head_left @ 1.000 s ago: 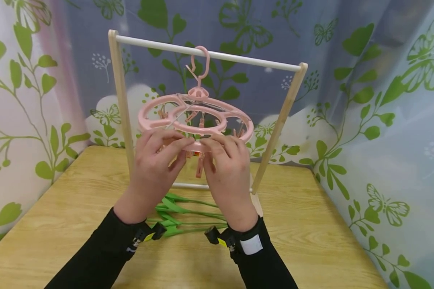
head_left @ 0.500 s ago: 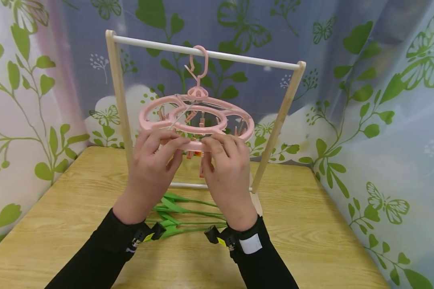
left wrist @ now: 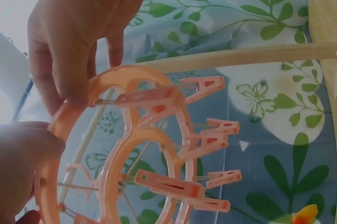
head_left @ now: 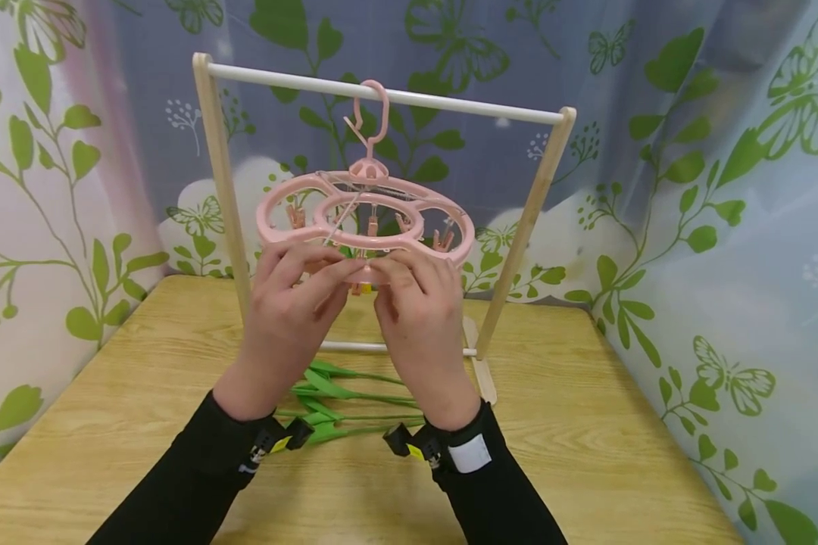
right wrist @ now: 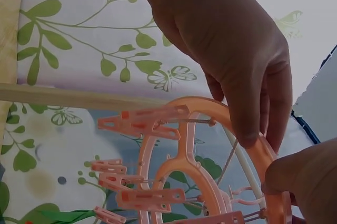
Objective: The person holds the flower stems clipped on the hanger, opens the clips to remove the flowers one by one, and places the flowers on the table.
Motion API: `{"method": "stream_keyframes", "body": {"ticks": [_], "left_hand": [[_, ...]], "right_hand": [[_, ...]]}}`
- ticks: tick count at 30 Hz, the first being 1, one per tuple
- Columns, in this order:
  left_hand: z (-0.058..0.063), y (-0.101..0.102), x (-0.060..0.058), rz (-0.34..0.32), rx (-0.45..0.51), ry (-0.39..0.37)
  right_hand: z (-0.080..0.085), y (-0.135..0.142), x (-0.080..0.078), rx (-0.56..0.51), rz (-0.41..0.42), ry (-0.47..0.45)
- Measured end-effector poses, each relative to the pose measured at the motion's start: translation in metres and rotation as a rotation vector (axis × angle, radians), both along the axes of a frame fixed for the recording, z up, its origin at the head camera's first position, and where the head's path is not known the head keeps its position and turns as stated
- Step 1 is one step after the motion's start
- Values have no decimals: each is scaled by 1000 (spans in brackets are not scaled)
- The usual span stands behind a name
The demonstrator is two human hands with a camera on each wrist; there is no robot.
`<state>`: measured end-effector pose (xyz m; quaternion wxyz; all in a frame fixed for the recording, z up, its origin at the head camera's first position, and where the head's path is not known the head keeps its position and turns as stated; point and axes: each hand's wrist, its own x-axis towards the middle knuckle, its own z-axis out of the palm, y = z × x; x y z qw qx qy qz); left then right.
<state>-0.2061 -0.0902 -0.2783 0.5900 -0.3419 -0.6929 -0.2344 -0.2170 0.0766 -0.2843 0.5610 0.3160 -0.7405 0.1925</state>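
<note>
A pink clip hanger [head_left: 368, 242] hangs by its hook [head_left: 373, 113] from the white top bar [head_left: 443, 104] of a small wooden rack. My left hand [head_left: 293, 299] pinches the near rim of its outer ring between thumb and fingers. Close beside it, my right hand [head_left: 419, 306] grips the same rim, the two sets of fingertips nearly meeting at the front. Several pink clips [left wrist: 168, 184] dangle under the ring in the left wrist view. From the right wrist, more clips [right wrist: 150, 200] show, and the thumb presses the rim's inner side.
Artificial flowers with green leaves [head_left: 323, 390] and stems lie on the wooden table [head_left: 572, 424] below my hands. The rack's right post [head_left: 528, 227] stands beside the hanger. A leaf-patterned curtain [head_left: 688, 189] surrounds the table. An orange-yellow bloom [left wrist: 305, 215] appears in the left wrist view.
The right hand has moved slightly left, closer to the left hand. The hanger has shifted a little to the left, and its clips have swung. Both hands stay on the rim.
</note>
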Motion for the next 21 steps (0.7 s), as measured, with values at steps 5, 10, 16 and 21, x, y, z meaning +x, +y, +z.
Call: {"method": "stream_keyframes", "body": {"ticks": [5,10,16,21], "left_hand": [[1,-5,0,3,-9,-57],[1,-4,2,-18,-13,-56],[0,0,3,-24,-42,-49],[0,0,2,-29,-43,-37]], "right_hand": [[0,3,-2,-7,8,-19],[0,2,-1,3,-2,1],[-2,-1,1,7,-18,15],[-2,-1,1,2,-9,-2]]}}
